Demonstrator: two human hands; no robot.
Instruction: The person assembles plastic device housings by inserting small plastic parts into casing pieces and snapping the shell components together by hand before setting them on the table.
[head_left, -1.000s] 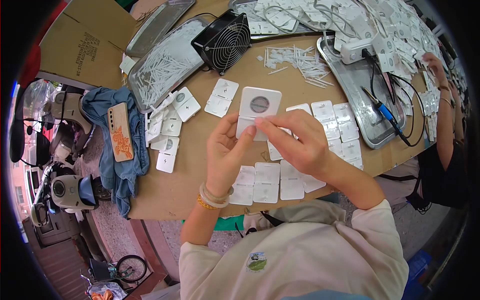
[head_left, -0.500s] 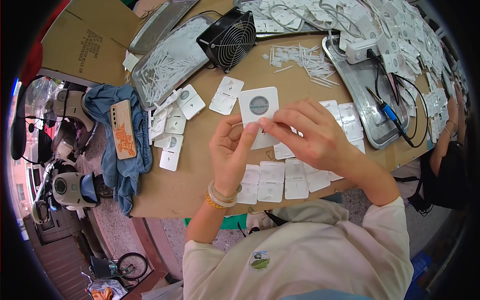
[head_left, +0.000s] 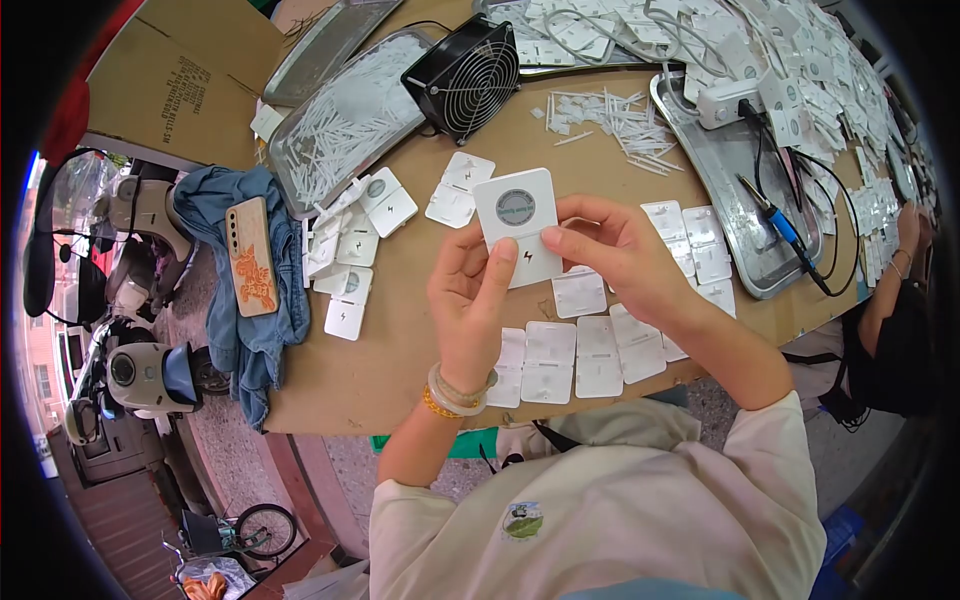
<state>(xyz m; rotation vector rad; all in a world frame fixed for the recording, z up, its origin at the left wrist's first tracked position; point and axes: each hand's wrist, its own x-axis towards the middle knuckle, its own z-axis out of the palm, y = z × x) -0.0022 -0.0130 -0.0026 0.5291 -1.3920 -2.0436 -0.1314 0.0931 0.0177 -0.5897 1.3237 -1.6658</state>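
Note:
In front of me I hold a white two-panel plastic piece, with a round grey sticker on its upper panel and a small lightning mark on the lower one. My left hand pinches its left side, thumb on the front near the fold. My right hand grips the right edge between thumb and fingers. Just below the hands, similar white panels lie in a row along the near table edge. Others lie right of my right hand. A marked white panel lies beyond my left hand.
At left are stacked white pieces, and a phone on a denim garment. A black fan stands behind, beside a tray of white sticks. A soldering iron rests on a metal tray; another person's arm is far right.
My right fingers have moved from the front of the piece to its right edge, uncovering the lightning mark. The view has shifted slightly. Both hands still hold the piece.

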